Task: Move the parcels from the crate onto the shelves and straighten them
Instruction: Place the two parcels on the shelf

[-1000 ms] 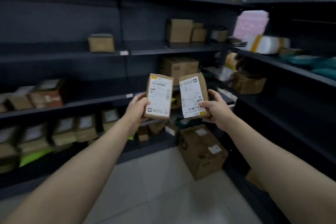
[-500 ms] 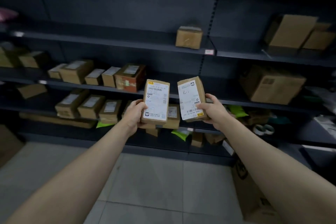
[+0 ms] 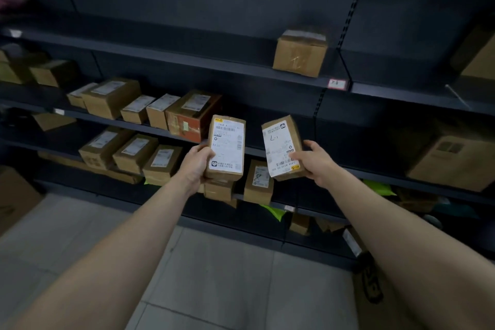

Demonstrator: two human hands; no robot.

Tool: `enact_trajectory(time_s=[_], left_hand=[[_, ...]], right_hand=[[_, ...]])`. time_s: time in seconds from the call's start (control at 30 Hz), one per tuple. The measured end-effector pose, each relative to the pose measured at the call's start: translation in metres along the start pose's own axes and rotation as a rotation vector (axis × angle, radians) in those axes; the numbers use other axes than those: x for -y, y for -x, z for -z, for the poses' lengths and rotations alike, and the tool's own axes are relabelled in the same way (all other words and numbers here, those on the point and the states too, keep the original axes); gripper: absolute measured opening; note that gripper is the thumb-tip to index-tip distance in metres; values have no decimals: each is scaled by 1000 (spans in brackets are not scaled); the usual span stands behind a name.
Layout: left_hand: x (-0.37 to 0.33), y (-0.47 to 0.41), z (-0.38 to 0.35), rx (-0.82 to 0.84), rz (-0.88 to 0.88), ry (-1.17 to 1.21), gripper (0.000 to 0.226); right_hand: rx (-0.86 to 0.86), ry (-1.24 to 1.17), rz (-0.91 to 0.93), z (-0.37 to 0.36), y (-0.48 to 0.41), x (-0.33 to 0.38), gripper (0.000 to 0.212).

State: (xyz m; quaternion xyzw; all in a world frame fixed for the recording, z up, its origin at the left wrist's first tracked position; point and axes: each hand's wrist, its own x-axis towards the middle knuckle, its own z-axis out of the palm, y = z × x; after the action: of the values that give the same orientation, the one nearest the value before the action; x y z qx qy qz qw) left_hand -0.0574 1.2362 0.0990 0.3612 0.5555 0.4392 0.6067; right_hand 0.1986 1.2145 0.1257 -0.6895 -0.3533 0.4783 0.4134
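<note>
My left hand point(image 3: 197, 162) grips a small brown parcel point(image 3: 227, 146) with a white label, held upright. My right hand point(image 3: 314, 162) grips a second small brown parcel point(image 3: 282, 149), label facing me and tilted slightly left. Both parcels are raised side by side, apart from each other, in front of the dark shelves point(image 3: 171, 57). The crate is out of view.
Rows of labelled cardboard parcels point(image 3: 150, 112) line the middle shelves on the left. A single box point(image 3: 300, 53) sits on the upper shelf. A bigger carton point(image 3: 452, 161) rests at right. Green bags point(image 3: 273, 213) lie on the low shelf. Grey tiled floor point(image 3: 214, 276) lies below.
My view has swung left along the shelving and closer to it. Both hands keep hold of their parcels; the two parcels have drifted slightly apart.
</note>
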Motion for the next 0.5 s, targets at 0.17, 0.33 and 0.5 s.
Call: enact_trajectory(time_s=[0.17, 0.33, 0.5], left_hand=[[-14, -72, 3, 3, 35, -21, 38], [-34, -154, 8, 63, 100, -69, 39], [-49, -228, 10, 169, 176, -199, 40]], right_hand=[[8, -18, -30, -26, -63, 16, 71], [-50, -69, -94, -63, -129, 33, 72], [-96, -152, -130, -99, -182, 46, 74]])
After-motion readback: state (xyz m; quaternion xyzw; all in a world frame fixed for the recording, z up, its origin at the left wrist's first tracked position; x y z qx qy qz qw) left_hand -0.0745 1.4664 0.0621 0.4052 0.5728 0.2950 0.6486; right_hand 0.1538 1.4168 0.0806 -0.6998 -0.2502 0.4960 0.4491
